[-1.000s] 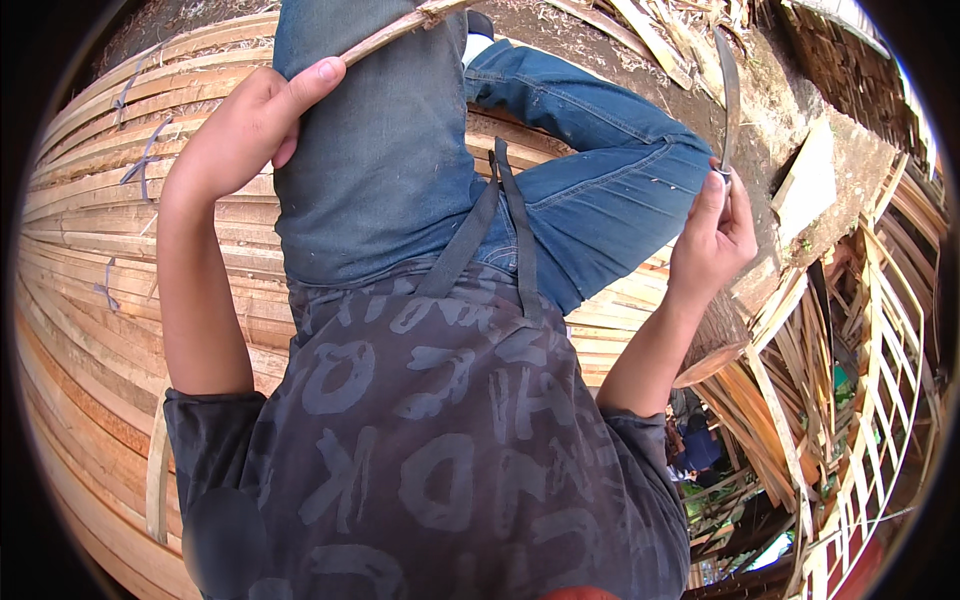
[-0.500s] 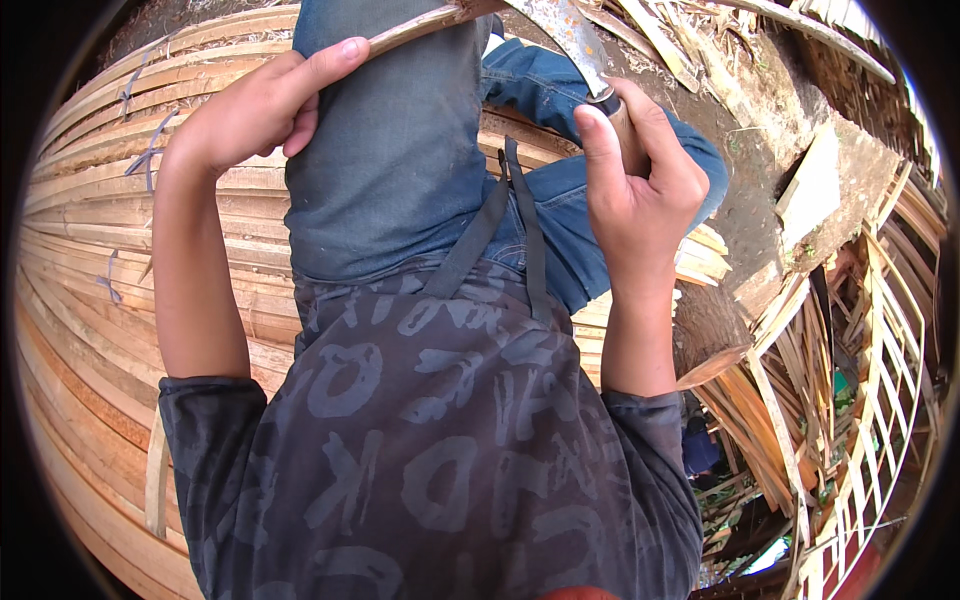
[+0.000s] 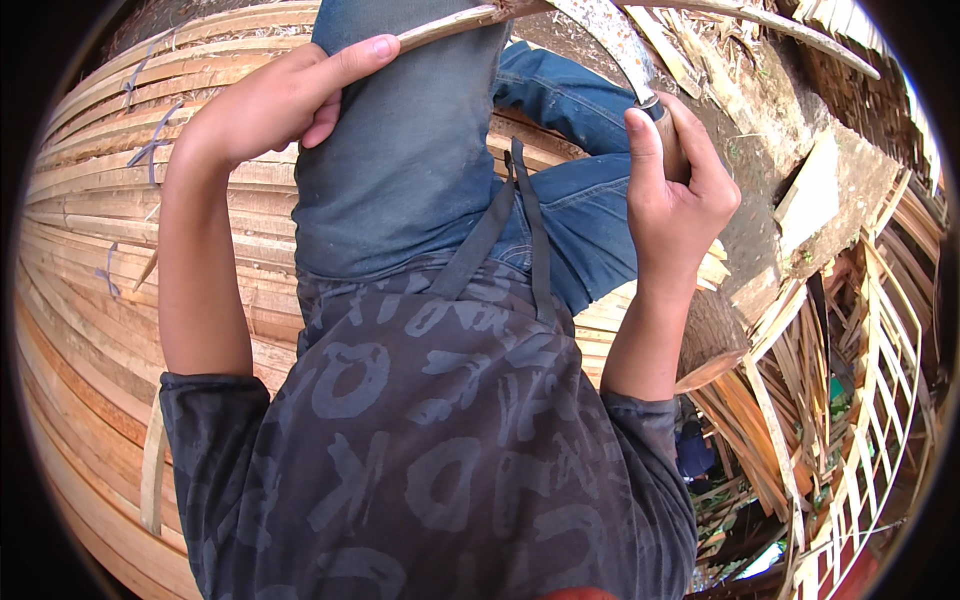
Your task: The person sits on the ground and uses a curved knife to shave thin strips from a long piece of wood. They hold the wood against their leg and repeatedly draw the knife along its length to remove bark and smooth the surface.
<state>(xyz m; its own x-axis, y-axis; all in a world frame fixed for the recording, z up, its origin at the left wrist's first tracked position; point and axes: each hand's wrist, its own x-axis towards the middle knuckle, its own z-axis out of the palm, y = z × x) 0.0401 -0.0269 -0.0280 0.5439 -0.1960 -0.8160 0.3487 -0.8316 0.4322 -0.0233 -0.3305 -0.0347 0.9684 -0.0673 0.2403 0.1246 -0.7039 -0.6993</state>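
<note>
Over stacked bamboo slats (image 3: 90, 250), left hand (image 3: 275, 100) pinches a strip (image 3: 450, 25); right hand (image 3: 675, 190) grips a knife (image 3: 615, 35).

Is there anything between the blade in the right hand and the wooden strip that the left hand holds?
Nothing visible stands between them. The right hand grips the handle of a curved blade, whose metal reaches up to the wooden strip held by the left hand. They appear to meet near the top edge, above the jeans.

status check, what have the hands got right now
Left hand gripping a thin wooden strip over the knee. Right hand closed on the handle of a curved blade, blade up at the strip. Nothing between them.
</note>
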